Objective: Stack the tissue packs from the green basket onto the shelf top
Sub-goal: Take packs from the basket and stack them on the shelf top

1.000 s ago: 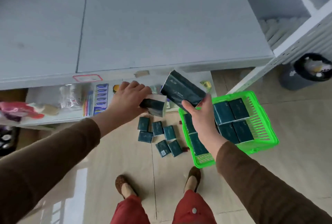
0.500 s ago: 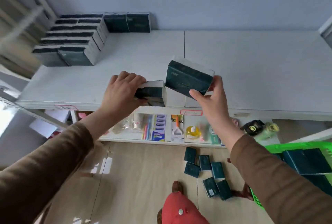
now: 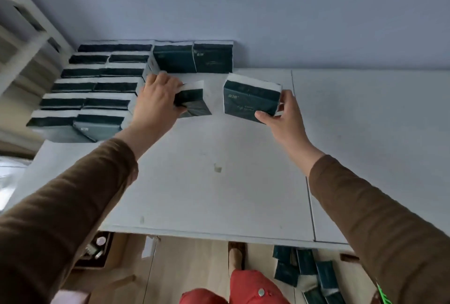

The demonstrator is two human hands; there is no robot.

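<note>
Each hand holds a dark green tissue pack over the white shelf top (image 3: pixel 219 182). My left hand (image 3: pixel 155 101) grips one pack (image 3: pixel 193 101) just right of the tall stack of packs (image 3: pixel 92 91) at the shelf's far left. My right hand (image 3: pixel 282 118) grips a second pack (image 3: pixel 250 99) from its right end, lifted a little above the surface. Two upright packs (image 3: pixel 192 57) stand against the wall behind the left hand. Only a sliver of the green basket (image 3: pixel 381 295) shows at the bottom right.
Several loose packs (image 3: pixel 304 272) lie on the wooden floor below the shelf edge. A white rack (image 3: pixel 22 35) rises at the far left beside the stack. The shelf top's right half (image 3: pixel 377 145) is bare. My red trousers (image 3: pixel 233 289) and a shoe show below.
Both hands have carried their packs up from the basket level and forward over the shelf top, toward the stack at the back left. My view has tilted up off the floor.
</note>
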